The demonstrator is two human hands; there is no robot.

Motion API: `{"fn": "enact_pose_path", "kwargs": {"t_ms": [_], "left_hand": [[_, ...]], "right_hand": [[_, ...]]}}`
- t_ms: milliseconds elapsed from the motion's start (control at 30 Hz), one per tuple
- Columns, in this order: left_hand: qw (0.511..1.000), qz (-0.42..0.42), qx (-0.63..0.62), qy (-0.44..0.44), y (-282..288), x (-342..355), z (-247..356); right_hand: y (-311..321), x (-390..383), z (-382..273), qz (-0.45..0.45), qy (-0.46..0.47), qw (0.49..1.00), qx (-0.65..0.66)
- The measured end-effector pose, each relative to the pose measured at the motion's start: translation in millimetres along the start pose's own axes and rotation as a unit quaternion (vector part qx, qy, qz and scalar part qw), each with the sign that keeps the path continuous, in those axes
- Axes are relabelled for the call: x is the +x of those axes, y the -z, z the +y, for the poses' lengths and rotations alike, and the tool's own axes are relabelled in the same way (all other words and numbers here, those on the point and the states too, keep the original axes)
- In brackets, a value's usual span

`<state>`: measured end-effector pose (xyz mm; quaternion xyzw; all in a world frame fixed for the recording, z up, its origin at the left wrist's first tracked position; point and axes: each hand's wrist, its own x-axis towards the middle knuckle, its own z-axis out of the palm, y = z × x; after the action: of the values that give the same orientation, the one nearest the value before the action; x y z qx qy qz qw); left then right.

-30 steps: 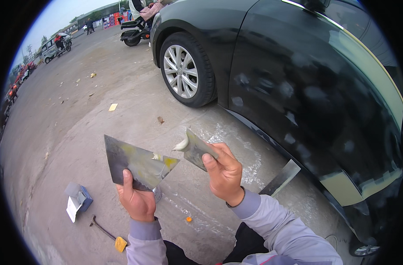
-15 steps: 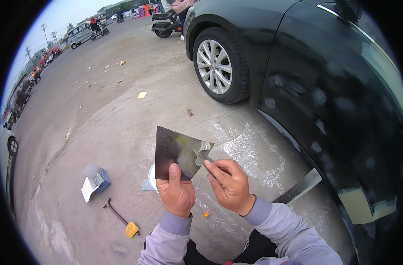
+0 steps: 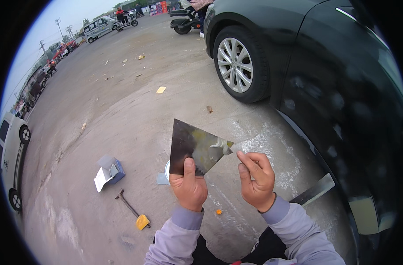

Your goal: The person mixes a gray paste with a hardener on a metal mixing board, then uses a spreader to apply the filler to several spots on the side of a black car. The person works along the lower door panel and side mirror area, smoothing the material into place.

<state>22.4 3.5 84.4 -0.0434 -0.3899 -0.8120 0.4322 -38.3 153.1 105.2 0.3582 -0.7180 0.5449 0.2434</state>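
My left hand grips a dark, flat metal plate by its lower edge, thumb on top. Yellowish smears and a dab of pale grey paste lie toward the plate's right corner. Just right of that corner, my right hand is closed in a pinch on a thin, flat scraper, which blends with the pale ground and is hard to make out. The plate hides most of a white round container behind it.
The dark car's door, with dull grey patches, and its front wheel stand at right. An opened blue-white box, a tool with a yellow end, an orange cap and a long flat strip lie on the ground.
The right hand has drawn the scraper off the paste, away from the plate toward the right. The plate has turned slightly, and the whole view has shifted.
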Motion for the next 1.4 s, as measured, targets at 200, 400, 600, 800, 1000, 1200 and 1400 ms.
{"fn": "enact_pose_path", "kwargs": {"t_ms": [200,400,600,800,1000,1200,1400], "left_hand": [[0.999,0.053,0.005,0.002,-2,-2,1],[0.997,-0.066,0.041,-0.021,3,-10,-6],[0.999,0.048,0.01,-0.016,15,5,-2],[0.975,0.043,-0.111,0.188,21,13,6],[0.979,0.106,-0.118,0.128,20,21,14],[1.0,-0.006,0.0,0.012,0,4,-1],[0.999,0.036,0.006,-0.006,9,4,-2]], "right_hand": [[3,4,0,-0.091,0.04,0.995,0.006],[0,-2,-1,-0.053,0.041,0.998,0.002],[11,8,9,-0.081,0.015,0.997,-0.004],[24,15,25,-0.021,-0.189,0.905,0.381],[28,27,25,-0.193,-0.109,0.97,0.103],[2,6,-2,-0.094,0.052,0.994,-0.024],[-1,-2,4,-0.068,0.015,0.998,0.001]]}}
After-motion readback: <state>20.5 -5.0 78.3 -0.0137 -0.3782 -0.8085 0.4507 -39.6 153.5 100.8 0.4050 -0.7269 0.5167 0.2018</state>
